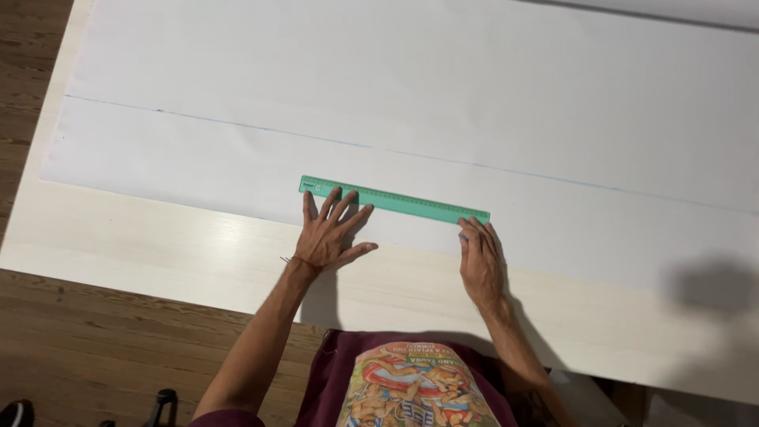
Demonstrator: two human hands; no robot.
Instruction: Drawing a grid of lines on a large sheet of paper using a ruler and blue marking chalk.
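A long green ruler [411, 202] lies flat on a large white sheet of paper [411, 95], slanting down to the right. My left hand [330, 233] rests spread out on the paper, fingertips pressing the ruler's left part. My right hand [480, 261] is at the ruler's right end, fingers curled together with what looks like a thin blue pen tip between them; the pen is mostly hidden. A faint blue drawn line [261, 128] crosses the sheet above the ruler, roughly parallel to it.
The paper covers a pale wooden table [158, 253], whose near edge runs in front of me. Dark wooden floor [79, 348] shows to the left and below. A second white sheet's edge [672, 12] lies at the far right.
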